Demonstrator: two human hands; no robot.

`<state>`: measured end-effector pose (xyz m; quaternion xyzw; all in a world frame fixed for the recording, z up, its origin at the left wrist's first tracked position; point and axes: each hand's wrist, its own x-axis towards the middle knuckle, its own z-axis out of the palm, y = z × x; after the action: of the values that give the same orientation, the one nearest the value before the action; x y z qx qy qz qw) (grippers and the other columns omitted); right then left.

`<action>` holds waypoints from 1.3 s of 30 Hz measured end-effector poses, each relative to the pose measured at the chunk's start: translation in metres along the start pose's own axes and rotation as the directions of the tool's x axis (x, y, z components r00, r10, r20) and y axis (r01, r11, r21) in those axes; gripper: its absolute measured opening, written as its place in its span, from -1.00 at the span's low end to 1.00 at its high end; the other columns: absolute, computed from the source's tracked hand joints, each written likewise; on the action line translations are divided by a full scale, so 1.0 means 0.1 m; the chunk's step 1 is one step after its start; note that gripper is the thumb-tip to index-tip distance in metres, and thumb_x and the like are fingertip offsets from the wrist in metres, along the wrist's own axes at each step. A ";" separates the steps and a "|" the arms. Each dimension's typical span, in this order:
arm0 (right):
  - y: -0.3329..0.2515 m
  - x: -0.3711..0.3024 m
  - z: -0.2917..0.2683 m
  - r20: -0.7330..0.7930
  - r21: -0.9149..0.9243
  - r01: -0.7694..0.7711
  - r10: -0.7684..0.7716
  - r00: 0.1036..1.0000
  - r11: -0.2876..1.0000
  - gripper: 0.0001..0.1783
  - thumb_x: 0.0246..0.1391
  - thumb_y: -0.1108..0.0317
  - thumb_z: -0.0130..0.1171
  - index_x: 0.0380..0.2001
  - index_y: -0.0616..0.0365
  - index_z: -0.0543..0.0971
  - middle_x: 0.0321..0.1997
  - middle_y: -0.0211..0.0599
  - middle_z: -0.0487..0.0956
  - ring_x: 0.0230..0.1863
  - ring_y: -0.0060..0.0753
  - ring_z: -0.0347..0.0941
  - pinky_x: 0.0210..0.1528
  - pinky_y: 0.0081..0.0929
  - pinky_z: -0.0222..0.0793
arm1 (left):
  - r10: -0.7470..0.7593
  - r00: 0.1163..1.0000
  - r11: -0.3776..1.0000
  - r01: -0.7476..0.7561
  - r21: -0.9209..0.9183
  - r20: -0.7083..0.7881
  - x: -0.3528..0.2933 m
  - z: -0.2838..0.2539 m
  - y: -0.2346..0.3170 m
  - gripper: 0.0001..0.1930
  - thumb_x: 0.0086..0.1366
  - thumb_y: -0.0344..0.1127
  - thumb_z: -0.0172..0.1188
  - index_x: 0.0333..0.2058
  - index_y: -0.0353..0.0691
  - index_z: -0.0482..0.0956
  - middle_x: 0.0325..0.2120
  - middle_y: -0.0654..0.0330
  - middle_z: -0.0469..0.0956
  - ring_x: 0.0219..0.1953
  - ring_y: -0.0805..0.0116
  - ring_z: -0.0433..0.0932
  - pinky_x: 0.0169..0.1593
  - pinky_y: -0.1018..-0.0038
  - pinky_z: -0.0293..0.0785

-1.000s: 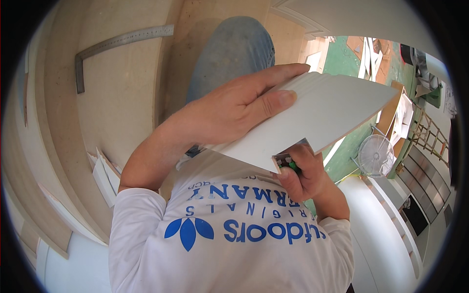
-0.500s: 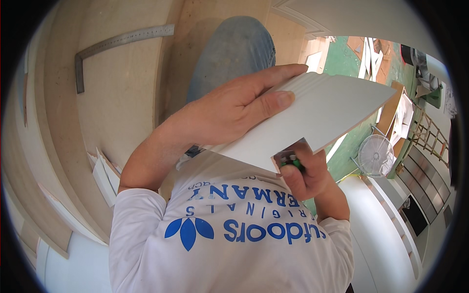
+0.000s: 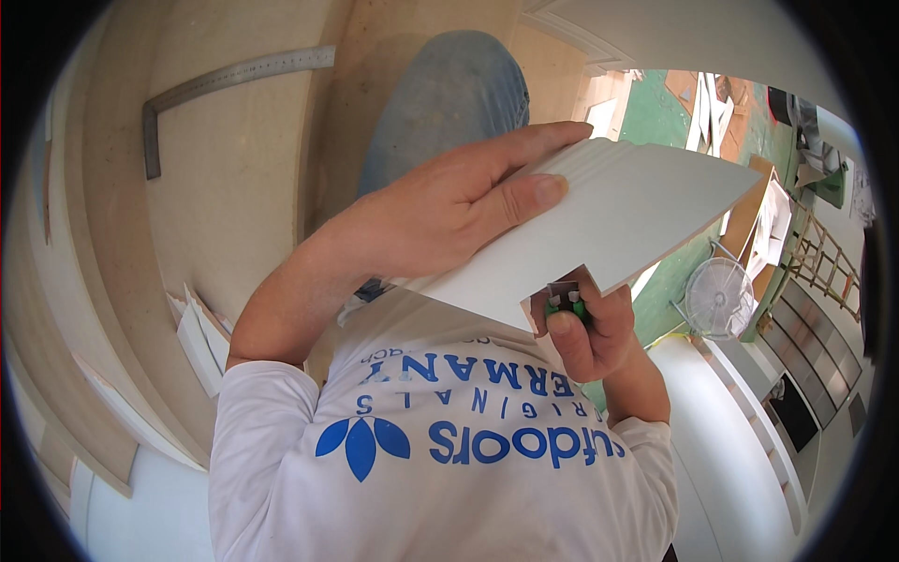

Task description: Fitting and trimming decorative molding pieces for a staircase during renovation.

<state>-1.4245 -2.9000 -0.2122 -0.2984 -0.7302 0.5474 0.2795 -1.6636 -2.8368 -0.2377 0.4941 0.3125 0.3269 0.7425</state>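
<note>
A white board (image 3: 655, 192) with grooves along one side and a notch cut into its near edge lies tilted across my lap. My left hand (image 3: 440, 211) grips the grooved side, thumb on the face and the other fingers over the far edge. In the notch, my right hand (image 3: 604, 337) holds a small green tool (image 3: 566, 304) with two pale metal tips, its thumb pressed against it. The rest of this tool is hidden by the board and fingers, so I cannot tell its exact kind. My knee in blue jeans (image 3: 449, 94) is beyond the board.
A metal try square (image 3: 243, 73) lies on the pale wooden boards at the left. White offcuts (image 3: 199, 339) stick up near my left elbow. Over the green floor at the right stands a round fan (image 3: 721, 298), with a bamboo-like ladder (image 3: 824, 251) behind it.
The green tool and my right hand have shifted slightly within the notch, and the metal tips now show more clearly. My left hand and the board have hardly moved.
</note>
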 end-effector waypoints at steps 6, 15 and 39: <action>-0.04 0.08 0.01 0.012 -0.031 -0.023 0.024 1.000 0.999 -0.61 0.39 0.33 -0.02 0.00 0.57 0.38 -0.45 -0.13 0.52 -0.58 -0.51 0.40 -0.52 -0.59 0.27 | 0.002 1.000 1.000 -0.002 0.003 -0.002 -0.01 -0.01 -0.02 -0.46 0.61 -0.12 -0.03 0.43 -0.24 0.25 0.21 0.08 0.50 0.21 0.36 0.48 0.25 0.46 0.40; -0.16 0.25 0.00 0.063 -0.123 -0.030 0.038 0.997 0.992 -0.73 0.26 0.35 0.09 -0.16 0.42 0.50 -0.50 -0.22 0.54 -0.57 -0.44 0.34 -0.46 -0.46 0.24 | 0.020 1.000 1.000 -0.020 0.005 -0.010 0.00 -0.02 -0.02 -0.46 0.61 -0.12 -0.04 0.43 -0.25 0.25 0.19 0.08 0.52 0.19 0.37 0.49 0.23 0.46 0.41; -0.09 0.22 -0.06 0.137 -0.211 0.004 0.026 0.990 0.977 -0.66 0.13 0.40 0.16 -0.08 0.41 0.63 -0.13 0.04 0.63 -0.21 0.09 0.59 -0.06 -0.20 0.52 | -0.022 0.998 1.000 0.021 0.005 0.056 -0.01 -0.08 -0.02 -0.45 0.59 -0.15 0.00 0.42 -0.25 0.26 0.19 0.07 0.52 0.18 0.33 0.50 0.24 0.45 0.40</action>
<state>-1.4358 -2.8819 -0.2007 -0.2914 -0.8002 0.4879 0.1917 -1.6695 -2.8338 -0.2418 0.5015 0.2976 0.3042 0.7532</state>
